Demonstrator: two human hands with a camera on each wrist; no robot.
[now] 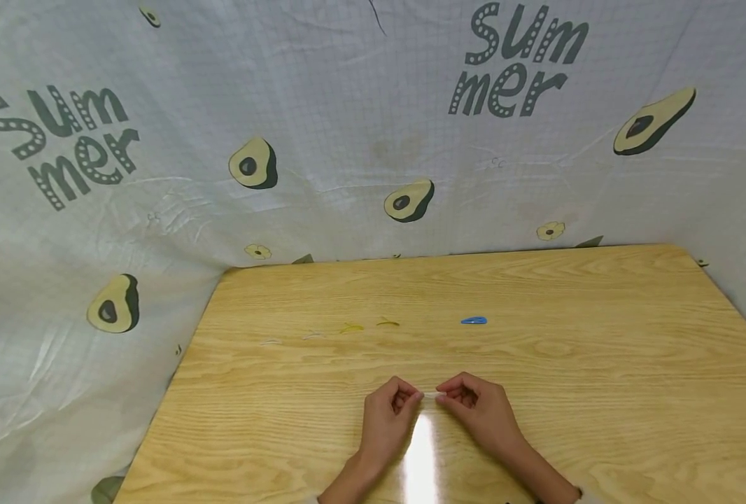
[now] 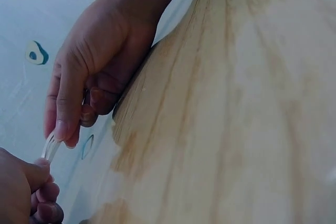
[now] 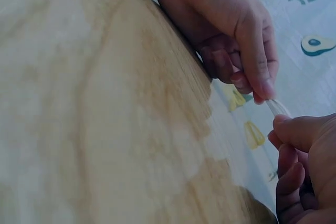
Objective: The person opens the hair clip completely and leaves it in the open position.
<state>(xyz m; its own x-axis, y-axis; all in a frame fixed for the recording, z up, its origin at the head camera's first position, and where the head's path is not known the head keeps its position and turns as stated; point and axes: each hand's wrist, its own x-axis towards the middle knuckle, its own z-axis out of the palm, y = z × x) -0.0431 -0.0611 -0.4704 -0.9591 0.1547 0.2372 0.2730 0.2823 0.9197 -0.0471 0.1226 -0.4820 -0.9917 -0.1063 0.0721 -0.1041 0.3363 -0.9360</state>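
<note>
Near the front middle of the table, my left hand [image 1: 387, 420] and right hand [image 1: 483, 413] face each other. Thumb and fingers of each pinch one end of a small white hair clip [image 1: 430, 395]. In the left wrist view the slim white hair clip [image 2: 50, 147] spans the short gap between both sets of fingertips, its ends hidden by them. The right wrist view shows the same hair clip [image 3: 278, 108] between the two hands.
Behind the hands, a blue snap hair clip [image 1: 474, 320] lies on the wooden table [image 1: 568, 364]. Yellow clips [image 1: 351, 327] and white clips [image 1: 313, 334] lie further left in a loose row. An avocado-print cloth [image 1: 335, 126] hangs along the table's back and sides.
</note>
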